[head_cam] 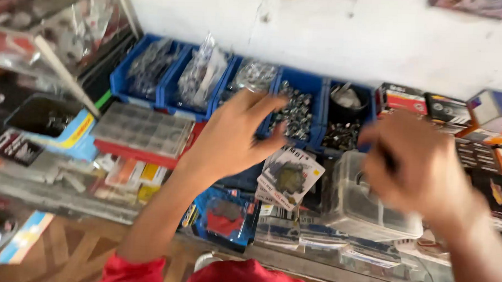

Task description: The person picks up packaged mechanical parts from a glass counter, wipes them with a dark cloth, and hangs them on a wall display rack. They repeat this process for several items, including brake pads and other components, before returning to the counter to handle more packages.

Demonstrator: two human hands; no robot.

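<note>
The left hand (231,137) sits at the centre of the frame, fingers spread wide and empty, reaching over the row of blue bins (306,84) that runs along the wall in the upper middle. Its fingertips are just in front of the bin of nuts (295,112), a heap of small silvery pieces, which looks like the thing being reached for. The right hand (422,166) hangs at the right of the frame above a clear tub (365,209); it is curled and badly blurred, and whether it grips anything cannot be told. Carded packets (288,175) lie just below the left palm, and a flat parts case (143,130) with a red edge rests to the left of the wrist. Judging from this, picking from the nuts well calls for narrowing the spread fingers before they enter the bin, since its walls are close and the neighbouring bin of dark parts (343,133) sits right beside it. A pinch from above would likely lift a few pieces cleanly, whereas a sweeping grab could spill them over the front lip onto the packets. The wrist should stay clear of the bagged goods (203,72) in the bins at the upper left.
</note>
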